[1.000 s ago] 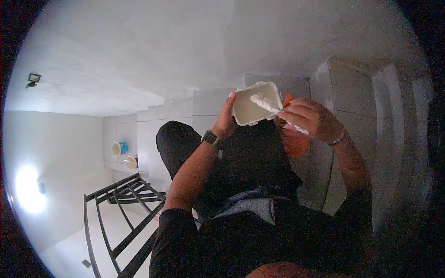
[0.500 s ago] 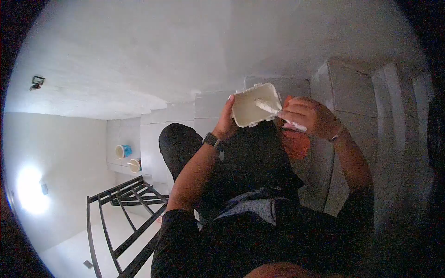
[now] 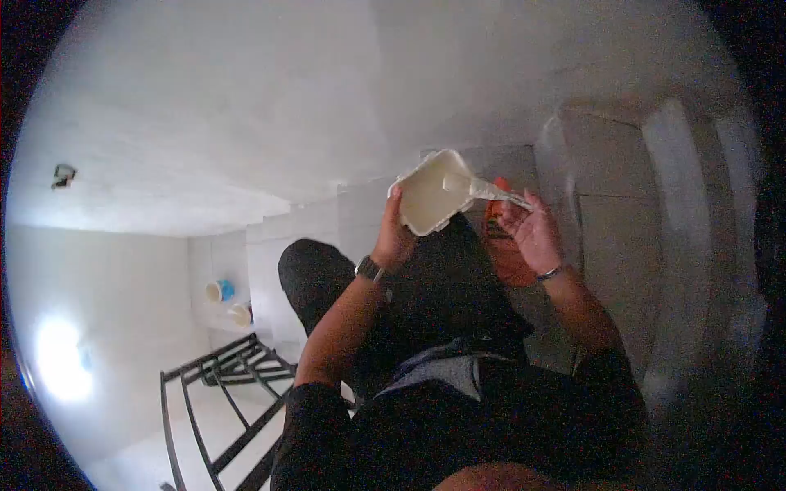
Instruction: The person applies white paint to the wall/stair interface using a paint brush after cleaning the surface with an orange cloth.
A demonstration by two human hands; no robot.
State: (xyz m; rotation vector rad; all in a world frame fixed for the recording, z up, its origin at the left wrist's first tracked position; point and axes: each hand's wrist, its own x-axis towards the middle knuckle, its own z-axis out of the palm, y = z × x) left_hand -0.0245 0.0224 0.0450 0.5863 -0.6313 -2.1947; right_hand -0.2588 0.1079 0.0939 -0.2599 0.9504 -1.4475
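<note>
My left hand (image 3: 395, 231) grips one side of a cream rectangular plastic tub (image 3: 409, 214), thumb over the rim. The tub is tilted, and pale paint coats its inside. In my right hand (image 3: 532, 231) is a paintbrush (image 3: 483, 190) smeared with white. Its handle lies between my fingers and thumb, palm turned up, while the thick white head rests over the tub's right rim. Below that hand an orange item with dark markings (image 3: 509, 258) lies beside my leg; its kind is unclear.
Grey tiled stairs (image 3: 614, 237) run on both sides of me along a pale wall (image 3: 246, 106). A black metal railing (image 3: 233, 409) stands at the lower left. Down on the floor are a blue-and-white bucket (image 3: 219, 290) and a cream bucket (image 3: 240, 314). A bright light (image 3: 61, 360) glows far left.
My right hand has turned palm up and moved left and slightly down, with the paintbrush head now at the tub's right rim. The tub has shifted slightly left and tilted more.
</note>
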